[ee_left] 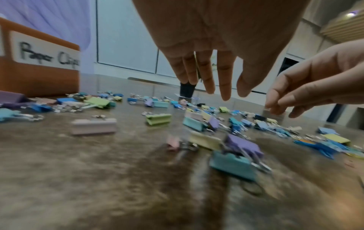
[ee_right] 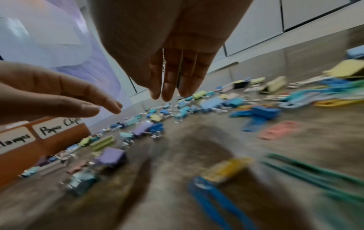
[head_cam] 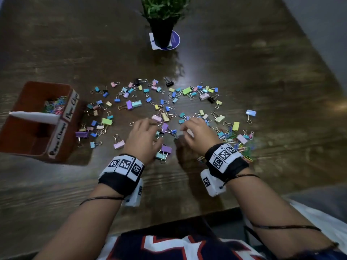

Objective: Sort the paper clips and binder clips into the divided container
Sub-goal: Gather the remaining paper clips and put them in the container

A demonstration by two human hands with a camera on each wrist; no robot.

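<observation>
Pastel binder clips [head_cam: 135, 104] lie scattered across the middle of the wooden table [head_cam: 262, 62]. Coloured paper clips [head_cam: 232, 136] sit in a loose heap at the right. The brown divided container [head_cam: 30, 96] stands at the left, with paper clips [head_cam: 55, 106] in its far compartment; the near one looks dark and bare. My left hand [head_cam: 144, 136] hovers palm down over the clips, fingers [ee_left: 224, 87] straight, holding nothing. My right hand [head_cam: 195, 132] hovers beside it, fingers [ee_right: 169, 87] straight and nothing in them. A purple binder clip [head_cam: 165, 127] lies between the hands.
A potted green plant [head_cam: 162, 25] stands on a round coaster at the back centre. The container's side [ee_left: 39, 77] carries white handwritten labels. A purple and a teal binder clip [head_cam: 166, 149] lie near my left wrist. The table's near edge runs just behind my forearms.
</observation>
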